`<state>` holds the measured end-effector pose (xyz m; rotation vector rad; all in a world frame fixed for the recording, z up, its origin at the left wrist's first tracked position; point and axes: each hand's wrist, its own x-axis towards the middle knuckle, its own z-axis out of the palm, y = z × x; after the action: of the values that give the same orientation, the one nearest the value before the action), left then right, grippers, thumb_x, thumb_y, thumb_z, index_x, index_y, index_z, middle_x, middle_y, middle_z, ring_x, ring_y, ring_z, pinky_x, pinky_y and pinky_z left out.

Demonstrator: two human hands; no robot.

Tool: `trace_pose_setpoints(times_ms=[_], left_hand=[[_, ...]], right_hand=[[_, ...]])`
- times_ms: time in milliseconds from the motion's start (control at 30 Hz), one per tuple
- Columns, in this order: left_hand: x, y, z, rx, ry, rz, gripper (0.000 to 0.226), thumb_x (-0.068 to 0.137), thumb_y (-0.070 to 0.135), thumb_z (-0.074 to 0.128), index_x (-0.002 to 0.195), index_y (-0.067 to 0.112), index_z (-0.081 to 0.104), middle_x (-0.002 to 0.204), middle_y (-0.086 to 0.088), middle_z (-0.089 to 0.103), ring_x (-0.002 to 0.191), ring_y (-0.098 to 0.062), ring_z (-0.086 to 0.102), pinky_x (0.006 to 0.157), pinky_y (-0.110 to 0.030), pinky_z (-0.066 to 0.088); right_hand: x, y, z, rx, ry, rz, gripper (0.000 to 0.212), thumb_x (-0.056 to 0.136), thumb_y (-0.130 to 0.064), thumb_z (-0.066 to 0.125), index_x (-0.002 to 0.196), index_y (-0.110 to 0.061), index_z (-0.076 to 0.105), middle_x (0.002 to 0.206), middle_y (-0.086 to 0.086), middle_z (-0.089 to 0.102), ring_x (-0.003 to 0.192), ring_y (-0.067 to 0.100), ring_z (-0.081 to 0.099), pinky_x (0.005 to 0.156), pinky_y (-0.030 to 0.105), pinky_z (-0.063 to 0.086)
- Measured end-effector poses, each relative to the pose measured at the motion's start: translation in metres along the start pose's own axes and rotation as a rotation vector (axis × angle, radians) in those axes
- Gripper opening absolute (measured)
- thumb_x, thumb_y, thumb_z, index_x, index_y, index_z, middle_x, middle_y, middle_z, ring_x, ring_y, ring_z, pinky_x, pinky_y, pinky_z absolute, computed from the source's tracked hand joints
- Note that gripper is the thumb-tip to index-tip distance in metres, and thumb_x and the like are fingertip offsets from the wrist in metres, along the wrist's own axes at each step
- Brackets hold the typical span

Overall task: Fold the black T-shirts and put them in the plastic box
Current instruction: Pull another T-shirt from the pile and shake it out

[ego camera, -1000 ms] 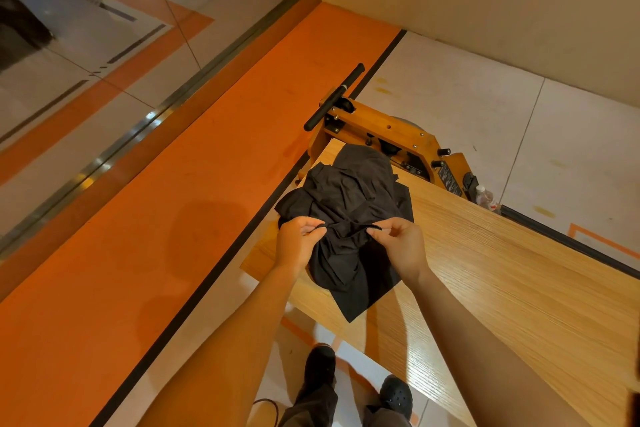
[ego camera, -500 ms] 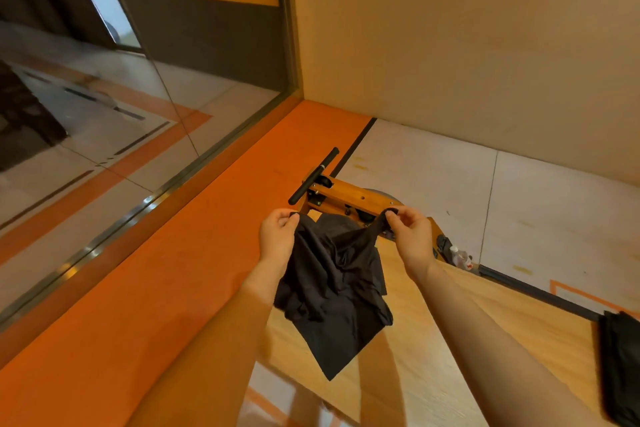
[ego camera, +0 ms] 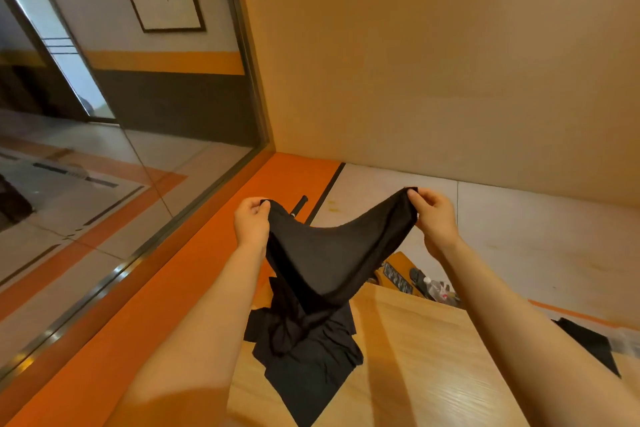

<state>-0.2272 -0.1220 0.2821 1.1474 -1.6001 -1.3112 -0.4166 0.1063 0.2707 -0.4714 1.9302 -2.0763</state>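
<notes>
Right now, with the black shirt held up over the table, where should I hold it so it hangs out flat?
Probably at the top corners. Your left hand and right hand already pinch the top edge of the black T-shirt from above, but it sags between them. Drawing the hands wider apart should tighten it; the bunched lower part hangs over the wooden table.

Gym-like hall: rowing machine [ego camera: 398, 274], glass wall [ego camera: 121, 149]

Both hands raised higher and spread wider apart, black T-shirt [ego camera: 325, 263] lifted, stretched between them
</notes>
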Motion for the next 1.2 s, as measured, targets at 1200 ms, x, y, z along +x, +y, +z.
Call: trace_pose_setpoints(times_ms=[1200], left_hand=[[0.015, 0.116, 0.247, -0.109, -0.215, -0.044, 0.027, 0.097, 0.016, 0.056, 0.120, 0.004, 0.060, 0.121, -0.012, 0.061, 0.113, -0.027, 0.055, 0.090, -0.035, 0.045]], right_hand=[[0.088, -0.073, -0.265, 0.108, 0.536, 0.000, 0.025, 0.095, -0.016, 0.064, 0.118, -0.009, 0.065, 0.100, -0.001, 0.065, 0.102, 0.019, 0.062, 0.090, 0.036, 0.053]])
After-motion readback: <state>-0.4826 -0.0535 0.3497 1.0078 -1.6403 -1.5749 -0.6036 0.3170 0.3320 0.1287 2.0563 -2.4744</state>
